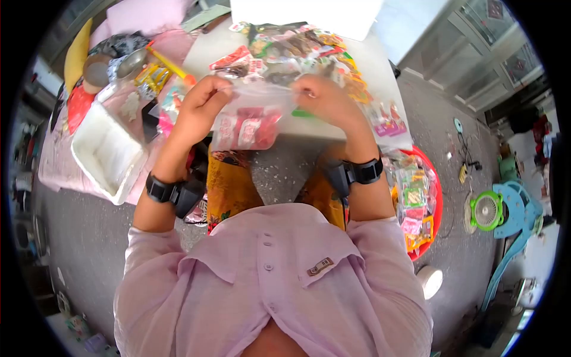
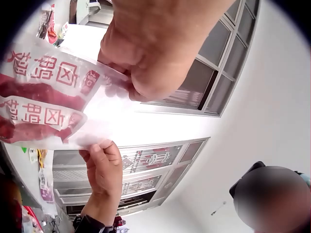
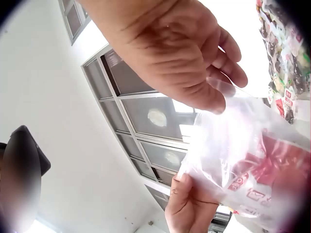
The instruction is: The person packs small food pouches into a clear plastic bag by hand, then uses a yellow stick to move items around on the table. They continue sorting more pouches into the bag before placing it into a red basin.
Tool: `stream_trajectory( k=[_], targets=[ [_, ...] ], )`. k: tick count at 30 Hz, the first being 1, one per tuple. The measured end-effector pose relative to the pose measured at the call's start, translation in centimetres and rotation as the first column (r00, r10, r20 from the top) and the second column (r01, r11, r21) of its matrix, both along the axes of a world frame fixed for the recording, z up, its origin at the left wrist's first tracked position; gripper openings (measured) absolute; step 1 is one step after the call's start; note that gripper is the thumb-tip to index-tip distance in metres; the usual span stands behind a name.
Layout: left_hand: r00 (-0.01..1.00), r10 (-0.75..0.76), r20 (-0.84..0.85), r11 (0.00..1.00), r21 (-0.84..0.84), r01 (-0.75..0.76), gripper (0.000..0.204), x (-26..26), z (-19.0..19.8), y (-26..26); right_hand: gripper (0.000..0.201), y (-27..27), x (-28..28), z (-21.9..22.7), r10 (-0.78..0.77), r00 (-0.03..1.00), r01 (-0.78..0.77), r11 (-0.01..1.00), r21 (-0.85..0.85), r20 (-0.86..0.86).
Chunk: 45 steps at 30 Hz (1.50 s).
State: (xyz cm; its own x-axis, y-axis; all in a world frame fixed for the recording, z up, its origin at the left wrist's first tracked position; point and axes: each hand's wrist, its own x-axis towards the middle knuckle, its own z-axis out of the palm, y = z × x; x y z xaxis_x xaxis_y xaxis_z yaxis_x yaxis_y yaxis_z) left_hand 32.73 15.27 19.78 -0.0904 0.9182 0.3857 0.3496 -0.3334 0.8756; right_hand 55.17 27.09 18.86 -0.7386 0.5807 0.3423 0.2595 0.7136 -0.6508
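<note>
A clear plastic bag (image 1: 262, 95) hangs above the front edge of the table, with red snack packets (image 1: 248, 130) printed in red and white characters inside its lower part. My left hand (image 1: 203, 106) pinches the bag's top left corner between thumb and curled fingers. At the opposite top corner, my right hand (image 1: 327, 102), slightly blurred, pinches the edge. The right wrist view shows the right thumb against the film and the other fingers behind it. The upper part of the bag is stretched between both hands, and the packets (image 2: 43, 107) sag below.
Many mixed snack packets (image 1: 297, 53) lie heaped on the white table (image 1: 208, 50). A white foam box (image 1: 110, 149) stands on a pink-covered surface at left, beside bowls and a yellow-orange stick (image 1: 169, 62). At right, a red basin (image 1: 439, 196) holds more packets; a green fan (image 1: 486, 210) stands beyond.
</note>
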Motion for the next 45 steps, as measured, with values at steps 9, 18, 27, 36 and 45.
stream_trajectory(
  k=[9, 18, 27, 36, 45],
  targets=[
    [0.977, -0.186, 0.107, 0.968, -0.151, 0.200, 0.008, 3.5, -3.7, -4.1, 0.017, -8.0, 1.1, -1.5, 0.138, 0.984, -0.137, 0.990, -0.017, 0.112],
    [0.967, -0.232, 0.104, 0.888, -0.383, 0.254, 0.006, 0.3, -12.6, -2.1, 0.014, -8.0, 12.2, -2.0, -0.120, 0.992, 0.113, 0.983, -0.147, -0.039],
    [0.492, -0.010, -0.871, 0.999, -0.031, -0.033, 0.018, 0.5, -17.7, -4.0, 0.014, -11.5, 26.1, -5.8, -0.662, 0.730, 0.681, 0.686, -0.256, 0.170],
    [0.452, 0.003, -0.892, 0.998, -0.027, -0.060, 0.019, 0.4, -18.8, -4.1, 0.013, -15.4, 43.8, -17.5, -0.832, 0.353, 0.927, 0.249, -0.280, 0.428],
    [0.423, 0.029, -0.906, 0.998, 0.002, -0.064, 0.018, 0.4, -19.4, -4.1, 0.026, -15.7, 52.4, -15.6, -0.731, -0.452, 0.821, -0.117, 0.559, 0.511]
  ],
)
